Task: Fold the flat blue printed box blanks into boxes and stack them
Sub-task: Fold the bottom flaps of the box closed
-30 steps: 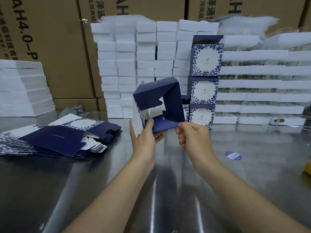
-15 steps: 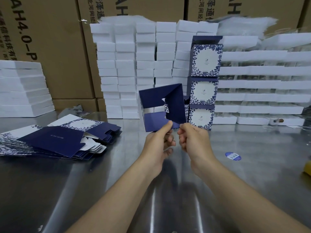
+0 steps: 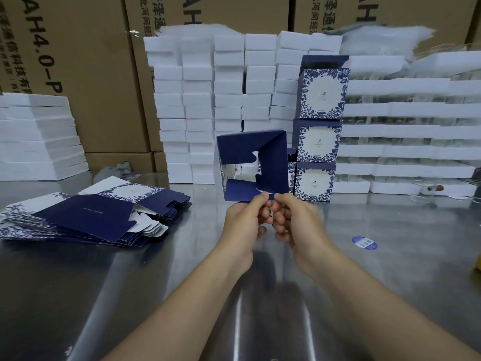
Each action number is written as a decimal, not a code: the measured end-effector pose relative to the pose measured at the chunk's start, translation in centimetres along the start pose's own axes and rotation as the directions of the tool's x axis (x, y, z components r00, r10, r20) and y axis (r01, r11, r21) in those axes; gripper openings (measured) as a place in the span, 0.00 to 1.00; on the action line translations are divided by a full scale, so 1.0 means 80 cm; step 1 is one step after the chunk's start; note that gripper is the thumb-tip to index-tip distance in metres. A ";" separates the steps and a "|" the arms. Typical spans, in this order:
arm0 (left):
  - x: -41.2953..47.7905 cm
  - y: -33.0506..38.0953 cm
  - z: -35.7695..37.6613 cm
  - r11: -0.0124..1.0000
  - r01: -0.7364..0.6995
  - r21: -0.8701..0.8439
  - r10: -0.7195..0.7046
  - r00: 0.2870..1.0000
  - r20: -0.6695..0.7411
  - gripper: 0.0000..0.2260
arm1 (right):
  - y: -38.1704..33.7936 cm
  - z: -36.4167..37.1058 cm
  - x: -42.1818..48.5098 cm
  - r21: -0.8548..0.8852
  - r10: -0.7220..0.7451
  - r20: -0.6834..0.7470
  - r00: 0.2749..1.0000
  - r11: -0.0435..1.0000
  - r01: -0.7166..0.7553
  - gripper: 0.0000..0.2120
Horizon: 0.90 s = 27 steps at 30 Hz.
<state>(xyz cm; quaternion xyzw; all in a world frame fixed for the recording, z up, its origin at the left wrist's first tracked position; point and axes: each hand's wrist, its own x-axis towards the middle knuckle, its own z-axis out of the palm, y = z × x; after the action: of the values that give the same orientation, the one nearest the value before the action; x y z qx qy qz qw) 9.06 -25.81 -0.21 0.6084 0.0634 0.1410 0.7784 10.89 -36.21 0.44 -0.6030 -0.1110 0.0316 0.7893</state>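
Note:
A half-formed dark blue box (image 3: pixel 270 162) is held up in front of me, its open end facing me with the bottom flaps partly folded in. My left hand (image 3: pixel 244 217) pinches its lower flap edge, and my right hand (image 3: pixel 294 220) grips the same edge right beside it. A fanned pile of flat blue printed blanks (image 3: pixel 88 214) lies on the steel table at the left. Behind the held box, three folded printed boxes (image 3: pixel 320 128) stand stacked in a column.
The steel table (image 3: pixel 156 282) runs under my arms. White foam blocks (image 3: pixel 208 105) are stacked at the back, with more white stacks at the left (image 3: pixel 36 136) and right (image 3: pixel 406 136), and brown cartons behind. A blue sticker (image 3: pixel 364 243) lies on the table at right.
The box has turned from tilted to squared up, and its flaps have folded further inward. My left hand slid from the box's left side to the lower edge beside my right hand.

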 end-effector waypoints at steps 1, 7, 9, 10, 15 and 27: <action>0.000 0.000 0.000 1.000 -0.005 0.011 0.005 1.000 0.001 0.17 | 0.000 0.000 0.001 0.017 0.003 -0.007 1.000 1.000 -0.002 0.17; -0.003 0.000 0.002 0.998 -0.008 0.064 0.009 1.000 -0.011 0.19 | -0.002 -0.004 0.004 0.055 -0.032 -0.122 0.992 0.998 0.039 0.17; -0.002 0.000 0.001 1.000 0.003 0.030 -0.003 1.000 -0.015 0.17 | -0.003 -0.007 0.005 0.072 -0.027 -0.129 0.991 0.997 0.036 0.17; -0.002 0.001 0.001 1.000 0.005 0.020 -0.004 1.000 -0.012 0.17 | -0.003 -0.008 0.005 0.075 -0.020 -0.124 0.992 0.997 0.029 0.17; 0.001 -0.002 -0.002 1.000 0.022 0.018 -0.022 1.000 -0.005 0.16 | -0.003 -0.010 0.005 0.068 0.039 -0.073 0.997 0.997 -0.034 0.16; 0.000 -0.001 0.001 0.998 0.054 -0.016 -0.054 0.997 -0.052 0.18 | 0.001 -0.006 0.007 0.033 0.009 -0.083 0.996 0.999 -0.006 0.16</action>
<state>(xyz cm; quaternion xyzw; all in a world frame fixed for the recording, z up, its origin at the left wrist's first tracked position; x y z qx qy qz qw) 9.11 -25.90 -0.23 0.5969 0.0992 0.1363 0.7844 11.57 -36.56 0.31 -0.5912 -0.0752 0.0110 0.8029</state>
